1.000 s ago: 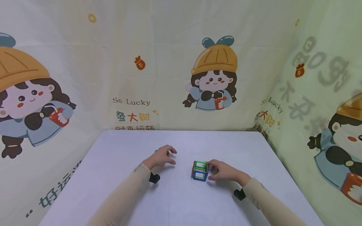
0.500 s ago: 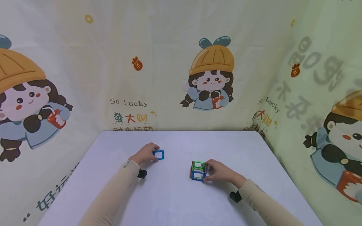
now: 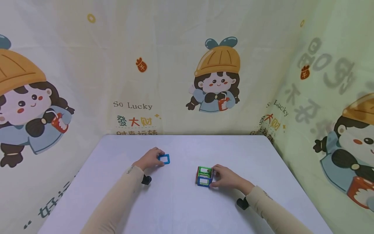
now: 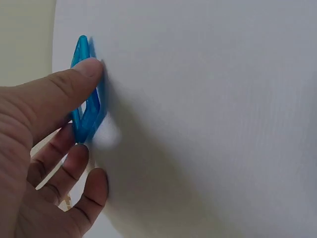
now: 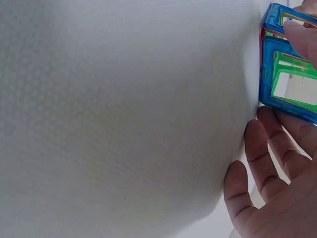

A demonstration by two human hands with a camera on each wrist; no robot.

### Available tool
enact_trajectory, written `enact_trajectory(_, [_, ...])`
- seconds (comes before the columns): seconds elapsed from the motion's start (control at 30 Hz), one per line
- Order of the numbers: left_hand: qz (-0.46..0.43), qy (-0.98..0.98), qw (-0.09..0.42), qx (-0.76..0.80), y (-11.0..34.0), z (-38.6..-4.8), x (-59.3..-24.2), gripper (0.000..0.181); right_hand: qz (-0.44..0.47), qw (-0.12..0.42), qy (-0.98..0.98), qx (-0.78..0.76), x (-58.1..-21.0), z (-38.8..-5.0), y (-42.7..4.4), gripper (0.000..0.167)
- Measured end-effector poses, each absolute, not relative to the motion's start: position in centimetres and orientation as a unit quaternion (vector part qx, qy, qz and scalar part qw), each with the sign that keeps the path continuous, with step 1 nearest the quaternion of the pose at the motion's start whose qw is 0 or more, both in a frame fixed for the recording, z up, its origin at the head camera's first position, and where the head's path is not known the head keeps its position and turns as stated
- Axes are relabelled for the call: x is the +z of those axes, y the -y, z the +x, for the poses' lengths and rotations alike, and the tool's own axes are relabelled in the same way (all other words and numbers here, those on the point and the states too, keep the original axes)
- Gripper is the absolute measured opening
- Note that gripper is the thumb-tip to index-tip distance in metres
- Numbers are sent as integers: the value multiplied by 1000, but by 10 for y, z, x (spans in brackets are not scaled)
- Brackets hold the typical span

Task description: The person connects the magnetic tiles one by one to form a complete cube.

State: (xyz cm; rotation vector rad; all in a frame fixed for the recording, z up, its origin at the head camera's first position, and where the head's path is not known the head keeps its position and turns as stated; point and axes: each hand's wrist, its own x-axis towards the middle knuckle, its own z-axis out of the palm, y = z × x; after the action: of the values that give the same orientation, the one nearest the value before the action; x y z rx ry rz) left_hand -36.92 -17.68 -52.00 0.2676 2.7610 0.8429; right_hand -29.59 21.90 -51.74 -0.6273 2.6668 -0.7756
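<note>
In the head view, my left hand pinches a small blue square magnetic tile with a see-through middle, at the left of the table. The left wrist view has the thumb across the near face of that tile, which stands tilted, its lower part close to the white surface. My right hand holds the right side of a small box of magnetic tiles, with green, blue and red frames. In the right wrist view, the thumb lies over the box's blue frame and fingers stand behind it; part is cut off.
A white table lies under both hands. Printed cloth with cartoon figures hangs behind the table and along its sides. Bare tabletop separates the box from the blue tile.
My left hand has moved left and now holds the blue tile, which it partly hid before; the tile's tilt has shifted slightly. My right hand has closed in on the box, which stays in place.
</note>
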Motion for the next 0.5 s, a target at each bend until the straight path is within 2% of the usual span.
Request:
enact_trajectory(0.23, [102,-946,111,287,157,-369,-518,58,-221,146,-926,-269,-518,-298,-219,62])
enact_trajectory(0.5, [173,-934,115,291,111,-359,-491,53,-218,145,-927,-270,-521,-299,-222,62])
